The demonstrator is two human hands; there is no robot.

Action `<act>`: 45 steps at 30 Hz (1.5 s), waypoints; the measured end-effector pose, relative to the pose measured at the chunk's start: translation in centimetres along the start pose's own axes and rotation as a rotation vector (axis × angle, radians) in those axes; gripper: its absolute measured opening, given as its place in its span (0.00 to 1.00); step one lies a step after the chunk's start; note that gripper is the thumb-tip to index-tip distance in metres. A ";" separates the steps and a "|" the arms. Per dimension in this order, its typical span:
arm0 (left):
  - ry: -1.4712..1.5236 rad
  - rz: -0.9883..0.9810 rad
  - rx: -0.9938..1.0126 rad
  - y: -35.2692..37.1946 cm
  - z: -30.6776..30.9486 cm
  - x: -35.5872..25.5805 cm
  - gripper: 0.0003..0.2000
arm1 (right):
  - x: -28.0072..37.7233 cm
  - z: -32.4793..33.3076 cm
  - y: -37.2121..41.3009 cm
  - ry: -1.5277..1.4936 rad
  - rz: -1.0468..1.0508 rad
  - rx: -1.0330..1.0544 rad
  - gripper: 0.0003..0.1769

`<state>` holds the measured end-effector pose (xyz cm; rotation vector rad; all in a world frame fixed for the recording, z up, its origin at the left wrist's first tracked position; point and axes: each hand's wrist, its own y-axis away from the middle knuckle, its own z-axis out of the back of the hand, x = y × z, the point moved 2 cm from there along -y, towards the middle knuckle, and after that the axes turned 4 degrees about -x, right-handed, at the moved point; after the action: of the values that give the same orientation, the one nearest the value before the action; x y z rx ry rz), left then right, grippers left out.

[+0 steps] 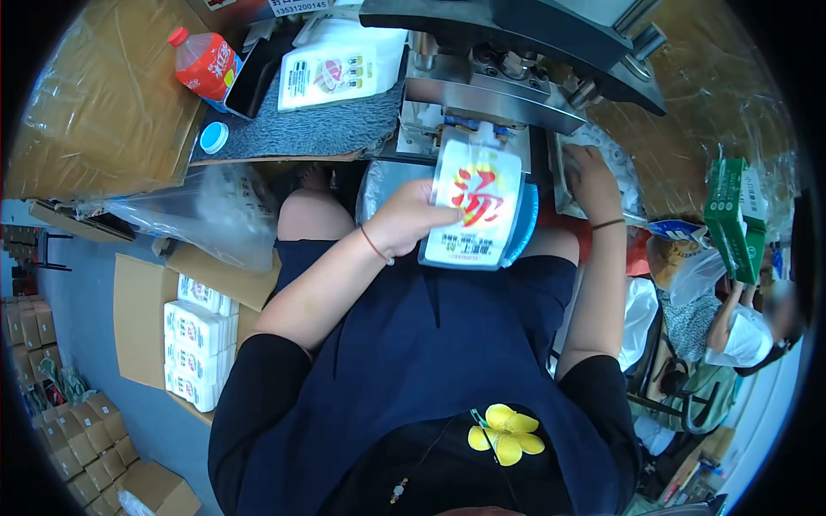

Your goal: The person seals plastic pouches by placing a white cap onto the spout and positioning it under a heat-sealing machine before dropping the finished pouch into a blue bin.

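Note:
My left hand (404, 217) holds a white pouch (475, 206) with red characters by its left edge, thumb on the front. The pouch's spout points up toward the metal press (490, 90). Just under the pouch shows a blue-rimmed round container (523, 225). To the right of the press, my right hand (592, 182) reaches into a tray (564, 185) beside a plastic bag of small clear parts (615, 155). Its fingertips are partly hidden, and what they hold, if anything, cannot be made out.
On the grey mat lie white pouches (331, 73), a blue cap (214, 138) and a red-labelled bottle (205, 64). An open carton (142, 322) of packed pouches stands at lower left. Another person (742, 335) holds a green box (736, 215) at the right.

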<state>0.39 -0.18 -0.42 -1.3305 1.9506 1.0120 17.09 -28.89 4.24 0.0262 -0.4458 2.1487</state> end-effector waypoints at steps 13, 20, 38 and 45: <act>-1.331 -1.019 -1.015 -5.0 10.0 -14.4 0.23 | -1.0 -2.0 1.1 -0.128 -0.135 -0.163 0.13; -2.027 -0.368 -0.866 -7.0 16.6 -14.6 0.35 | -0.3 -1.8 1.5 -0.127 -0.158 -0.196 0.14; -0.714 -0.532 -0.429 3.1 7.8 -3.2 0.10 | 10.1 2.4 2.6 -0.641 0.031 -0.079 0.08; -0.576 -0.266 -0.179 2.7 -0.6 -0.8 0.13 | 14.9 3.7 -0.3 -0.837 0.127 -0.134 0.07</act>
<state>-1.87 0.32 1.24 -1.1791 1.2475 1.2824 8.11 -18.18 10.53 0.8607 -1.0858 2.1487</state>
